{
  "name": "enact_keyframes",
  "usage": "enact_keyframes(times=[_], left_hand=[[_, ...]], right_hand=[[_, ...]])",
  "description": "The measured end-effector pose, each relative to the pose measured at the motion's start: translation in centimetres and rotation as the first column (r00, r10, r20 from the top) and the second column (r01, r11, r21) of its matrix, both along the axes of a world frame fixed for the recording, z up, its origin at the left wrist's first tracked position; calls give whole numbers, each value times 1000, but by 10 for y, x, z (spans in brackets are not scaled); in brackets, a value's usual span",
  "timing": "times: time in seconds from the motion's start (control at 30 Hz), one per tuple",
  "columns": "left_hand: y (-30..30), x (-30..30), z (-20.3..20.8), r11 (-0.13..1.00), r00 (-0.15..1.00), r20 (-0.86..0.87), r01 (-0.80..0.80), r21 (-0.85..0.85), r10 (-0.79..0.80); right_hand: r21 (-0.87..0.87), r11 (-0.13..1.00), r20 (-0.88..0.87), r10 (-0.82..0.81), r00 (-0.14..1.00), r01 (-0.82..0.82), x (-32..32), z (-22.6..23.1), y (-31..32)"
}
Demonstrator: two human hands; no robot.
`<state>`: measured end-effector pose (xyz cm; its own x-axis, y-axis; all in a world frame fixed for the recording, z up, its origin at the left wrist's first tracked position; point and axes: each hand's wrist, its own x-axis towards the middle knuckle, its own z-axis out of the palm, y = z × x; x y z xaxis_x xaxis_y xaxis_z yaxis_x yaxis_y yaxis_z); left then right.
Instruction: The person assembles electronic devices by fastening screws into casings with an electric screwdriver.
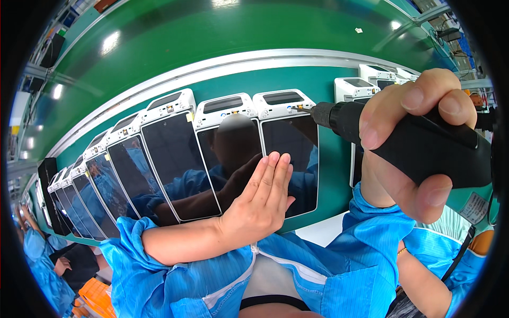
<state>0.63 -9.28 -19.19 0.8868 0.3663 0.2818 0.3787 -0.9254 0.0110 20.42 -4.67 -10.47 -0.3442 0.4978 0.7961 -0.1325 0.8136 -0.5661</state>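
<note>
Green tabletop (333, 169) gap between white-framed devices (292, 139)

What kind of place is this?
Probably a factory assembly line: matching white devices with dark screens stand in a row on a green bench, the right hand grips a black power driver, and another person nearby wears similar blue.

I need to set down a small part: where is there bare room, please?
Widest: the green surface beyond the metal rail, mostly bare, one white scrap. A narrower green strip, crossed by the screwdriver, separates the screen under the left hand from devices farther right. Crowded: the left device row.
</note>
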Motion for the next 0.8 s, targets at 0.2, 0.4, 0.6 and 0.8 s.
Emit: enact_keyframes(times=[0.2,0.4,0.6,0.8], left_hand=[[-1,0,0,1000,1000,7,-4,4,4],[0,0,1,1000,1000,24,3,-11,-3],[1,-3,0,1000,999,35,9,-10,-9],[0,-4,-1,999,1000,26,6,39,-7]], right_hand=[[-10,1000,35,21,999,-20,0,2,2],[-5,1000,47,24,999,-23,-4,5,4],[-10,999,59,44,997,-44,-9,7,7],[-24,999,118,-22,993,25,-13,11,5]])
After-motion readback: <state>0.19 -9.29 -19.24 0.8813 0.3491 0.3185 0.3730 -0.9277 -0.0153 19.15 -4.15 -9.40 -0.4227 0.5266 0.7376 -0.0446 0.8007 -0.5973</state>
